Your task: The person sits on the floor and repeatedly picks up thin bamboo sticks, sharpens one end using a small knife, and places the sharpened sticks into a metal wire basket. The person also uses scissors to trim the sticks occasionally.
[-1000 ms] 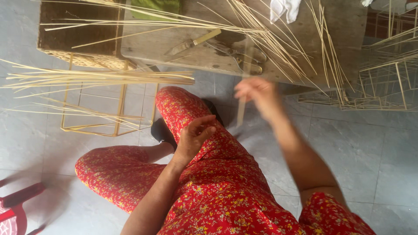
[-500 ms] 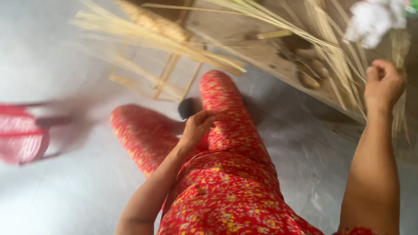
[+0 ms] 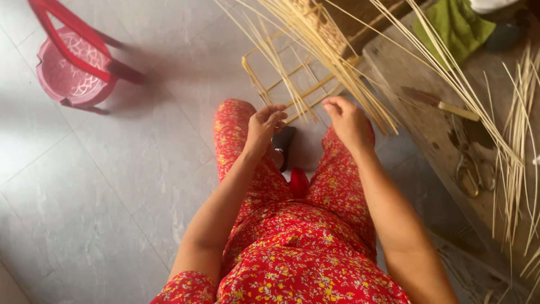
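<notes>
I sit in red flowered trousers with both hands over my knees. A bundle of long pale bamboo strips (image 3: 320, 39) slants down from a wooden bench toward my lap. My right hand (image 3: 350, 119) is curled around the lower ends of some of these strips, above my right knee. Over my left knee, my left hand (image 3: 263, 127) has loosely bent fingers, their tips close to a few thin strip ends; it grips nothing that I can see. A square frame of bamboo sticks (image 3: 274, 81) lies on the floor just beyond my hands.
A wooden bench (image 3: 427, 135) on the right carries a knife (image 3: 441, 103), scissors (image 3: 471, 174), a green cloth (image 3: 450, 25) and more strips (image 3: 514, 152). A red plastic stool (image 3: 79, 62) lies tipped at the upper left. A black sandal (image 3: 284, 145) sits between my knees on the grey tiled floor.
My right hand came down from the strips at the upper right to my right knee. My left hand lifted off my thigh toward the strip ends. The view swung left and the stool moved up.
</notes>
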